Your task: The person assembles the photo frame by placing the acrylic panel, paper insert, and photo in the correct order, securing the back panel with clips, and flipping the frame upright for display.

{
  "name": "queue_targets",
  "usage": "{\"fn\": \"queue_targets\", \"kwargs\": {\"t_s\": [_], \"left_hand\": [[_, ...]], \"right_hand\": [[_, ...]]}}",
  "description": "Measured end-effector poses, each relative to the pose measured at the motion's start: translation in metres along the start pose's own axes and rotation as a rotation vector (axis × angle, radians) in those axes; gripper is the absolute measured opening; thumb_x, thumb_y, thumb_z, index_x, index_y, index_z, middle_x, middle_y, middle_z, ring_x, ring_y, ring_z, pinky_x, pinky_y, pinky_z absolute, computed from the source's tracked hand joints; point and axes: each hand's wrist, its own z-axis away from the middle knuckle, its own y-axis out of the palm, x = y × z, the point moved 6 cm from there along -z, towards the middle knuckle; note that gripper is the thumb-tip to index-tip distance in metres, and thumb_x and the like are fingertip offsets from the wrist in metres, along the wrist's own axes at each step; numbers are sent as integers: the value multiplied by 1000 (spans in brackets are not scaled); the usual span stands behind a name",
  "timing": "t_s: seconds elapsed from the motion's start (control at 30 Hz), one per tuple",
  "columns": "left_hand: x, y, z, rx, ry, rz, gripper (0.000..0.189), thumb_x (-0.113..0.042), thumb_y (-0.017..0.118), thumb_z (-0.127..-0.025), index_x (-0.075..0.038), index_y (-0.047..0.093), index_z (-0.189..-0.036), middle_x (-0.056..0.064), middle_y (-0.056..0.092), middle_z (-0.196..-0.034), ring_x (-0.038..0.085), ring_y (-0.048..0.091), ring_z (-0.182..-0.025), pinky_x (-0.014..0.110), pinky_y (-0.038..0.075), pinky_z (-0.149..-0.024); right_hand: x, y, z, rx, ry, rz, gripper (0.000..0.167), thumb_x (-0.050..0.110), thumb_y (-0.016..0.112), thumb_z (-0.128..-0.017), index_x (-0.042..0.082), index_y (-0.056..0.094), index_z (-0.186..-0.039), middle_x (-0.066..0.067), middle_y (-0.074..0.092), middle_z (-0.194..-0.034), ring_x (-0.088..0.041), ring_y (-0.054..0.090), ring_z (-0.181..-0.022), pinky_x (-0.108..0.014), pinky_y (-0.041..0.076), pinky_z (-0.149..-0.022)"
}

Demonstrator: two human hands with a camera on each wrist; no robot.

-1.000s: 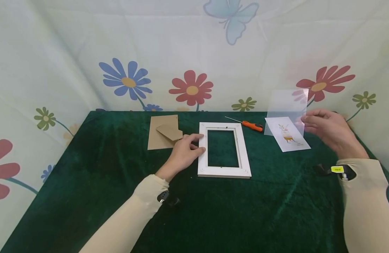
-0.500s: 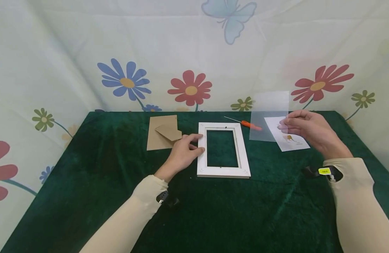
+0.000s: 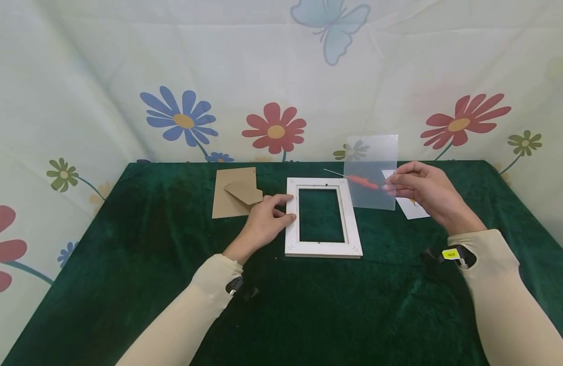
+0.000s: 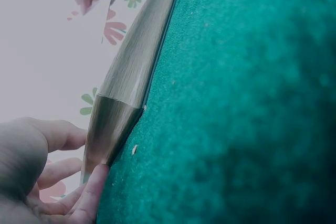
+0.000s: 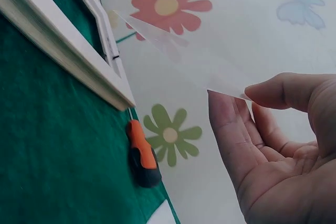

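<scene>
A white picture frame [image 3: 353,218] lies on the green cloth, its opening showing the cloth beneath. My left hand [image 3: 266,216] holds its left side with thumb and fingers; in the left wrist view, fingertips [image 4: 94,190] sit at the frame's wooden outer edge [image 4: 123,77]. My right hand [image 3: 423,190] pinches a clear sheet [image 3: 370,155] by its right edge, between thumb and fingers. Held upright, the sheet overlaps the screwdriver [image 3: 363,182] in the head view. The right wrist view shows the sheet [image 5: 163,38] nearly edge-on. Partly behind the right hand lies a printed card [image 3: 411,209].
Left of the frame lies a brown backing board [image 3: 226,203] with a folded stand flap [image 3: 245,192]. The orange and black screwdriver lies just beyond the frame's right side. A flower-printed curtain [image 3: 236,61] rises behind the table's far edge.
My right hand has carried the clear sheet leftward, from over the card to beside the frame. The sheet now overlaps the screwdriver. My left hand has stayed at the frame.
</scene>
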Motion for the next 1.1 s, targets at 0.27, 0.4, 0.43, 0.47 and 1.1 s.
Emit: {"fn": "queue_targets", "kwargs": {"t_s": [0.27, 0.4, 0.43, 0.47, 1.1], "left_hand": [[1, 0, -1, 1, 2, 3, 52, -18, 74, -101, -10, 59, -151, 14, 58, -134, 26, 68, -106, 34, 62, -85], [0, 0, 0, 4, -2, 4, 52, -18, 74, -101, -10, 58, -151, 14, 58, -135, 26, 68, -107, 35, 62, -85], [-1, 0, 0, 5, -2, 4, 52, -18, 74, -102, -10, 58, -151, 14, 58, -135, 26, 68, -107, 35, 62, -85], [-1, 0, 0, 5, -3, 6, 52, -18, 74, -102, -10, 58, -151, 14, 58, -135, 26, 68, -107, 35, 62, -85], [2, 0, 0, 5, 13, 26, 52, -18, 74, -101, -10, 58, -151, 14, 58, -133, 26, 69, -105, 34, 62, -84]], "right_hand": [[2, 20, 0, 13, -19, -68, 41, 19, 72, -104, -10, 54, -128, -5, 75, -104, -15, 78, -94, -25, 59, -87], [0, 30, 0, 13, -9, -29, 40, 20, 70, -105, -9, 55, -128, -5, 75, -105, -15, 78, -95, -26, 59, -89], [-1, 32, -1, 13, -9, -10, 40, 21, 70, -105, -9, 55, -128, -5, 74, -105, -15, 77, -95, -25, 59, -90], [-1, 35, -1, 15, -8, 5, 40, 22, 69, -106, -8, 56, -128, -5, 74, -106, -15, 77, -96, -25, 59, -91], [-14, 75, -1, 70, 41, -60, 35, 18, 68, -106, -8, 55, -126, -23, 50, -156, -18, 74, -106, -31, 58, -96]]}}
